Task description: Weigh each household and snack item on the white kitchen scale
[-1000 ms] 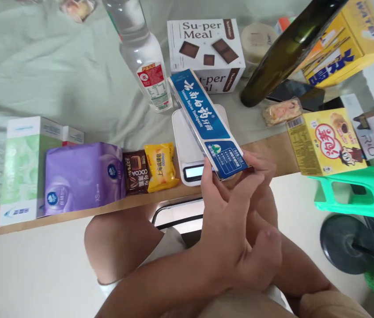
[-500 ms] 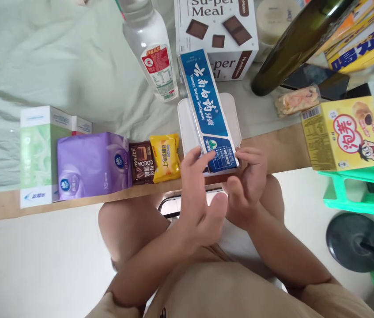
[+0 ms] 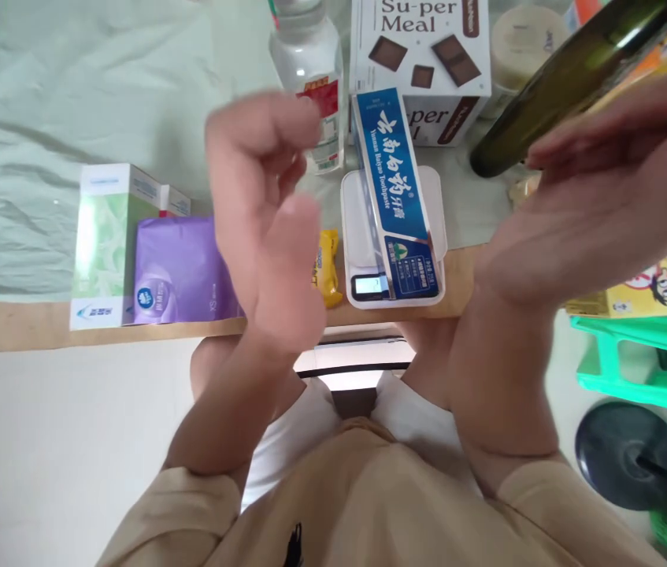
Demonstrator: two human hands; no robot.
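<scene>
Both hands, left hand [image 3: 268, 228] and right hand [image 3: 593, 205], have lifted open and empty off the toothpaste box [image 3: 397, 197] on the scale [image 3: 353, 228].

A glossy cardboard toothpaste box [image 3: 398, 201] lies on a smooth white plastic scale [image 3: 357, 236]; the tablecloth [image 3: 102, 102] is wrinkled fabric.

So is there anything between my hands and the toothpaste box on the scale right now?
Nothing visible. The blue toothpaste box lies on the white kitchen scale, and both hands are raised and empty, the left hand to its left and the right hand to its right. The gap on each side is open air.
</scene>
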